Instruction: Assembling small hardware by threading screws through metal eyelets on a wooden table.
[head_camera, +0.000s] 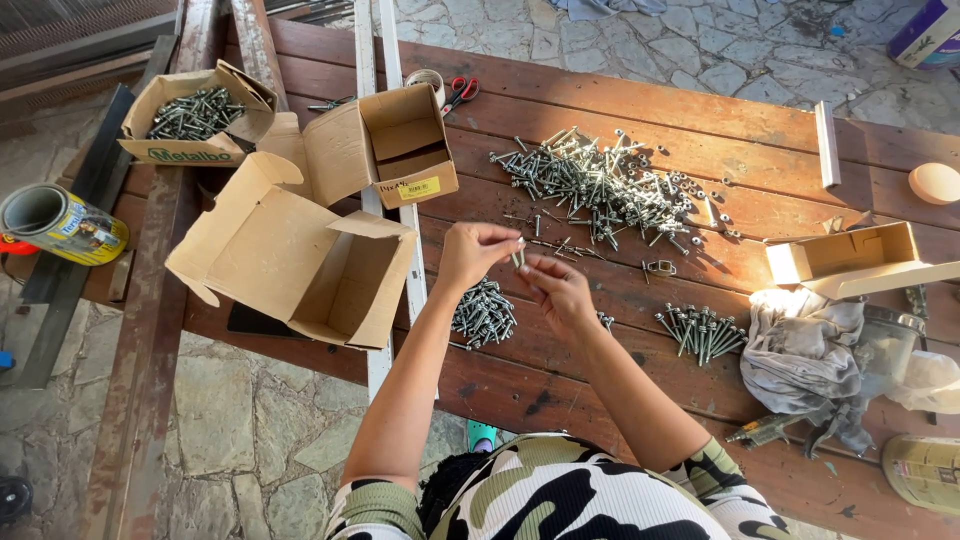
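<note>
Head view, looking down on a reddish-brown wooden plank tabletop. The left hand and the right hand met above the boards, fingertips almost touching, and together pinched a small silver metal screw held upright between them; both hands were closed on it in a fingertip grip.

Directly below the hands lay a small heap of grey metal screws. Beyond the hands, farther from the person, spread a large scattered pile of silver screws and washers. To the right of the right hand sat a tidy bundle of long grey screws, and just past it a crumpled grey cloth.

To the left of the left hand stood a large open brown cardboard box lying on its side. Beyond that was a smaller open cardboard box with a yellow label, and farther left an open cardboard box filled with screws. A pair of red-handled scissors lay at the far edge.
</note>
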